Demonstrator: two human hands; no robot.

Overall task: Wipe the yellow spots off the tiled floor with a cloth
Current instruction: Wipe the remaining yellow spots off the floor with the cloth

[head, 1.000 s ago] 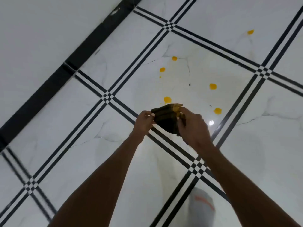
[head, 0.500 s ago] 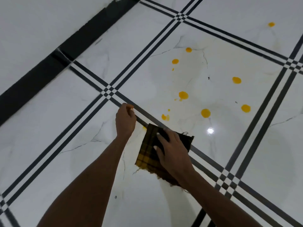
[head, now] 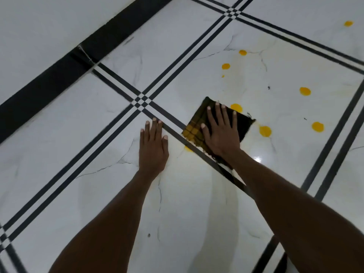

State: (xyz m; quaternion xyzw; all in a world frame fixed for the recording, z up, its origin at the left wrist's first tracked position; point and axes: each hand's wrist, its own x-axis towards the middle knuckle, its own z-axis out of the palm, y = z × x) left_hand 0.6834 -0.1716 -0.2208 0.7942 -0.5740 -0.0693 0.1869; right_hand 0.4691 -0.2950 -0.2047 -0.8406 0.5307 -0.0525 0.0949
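**Floor wipe: cloth, hands, spots**

Plaid cloth (head: 201,125): flat on tiled floor (head: 197,203), straddling a black stripe, pressed by right hand (head: 222,133), fingers straight. Left hand (head: 153,148): flat on bare tile beside it. Yellow spots (head: 265,131): scattered beyond cloth's far edge, one touching.

The tiled floor (head: 59,164) is glossy white with faint grey marble veining, crossed by paired thin black lines that form small checkered squares where they meet. A broad black band (head: 59,71) runs across the upper left. The yellow spots (head: 305,91) are bright orange-yellow. The cloth (head: 199,125) is dark brown plaid with yellow checks.
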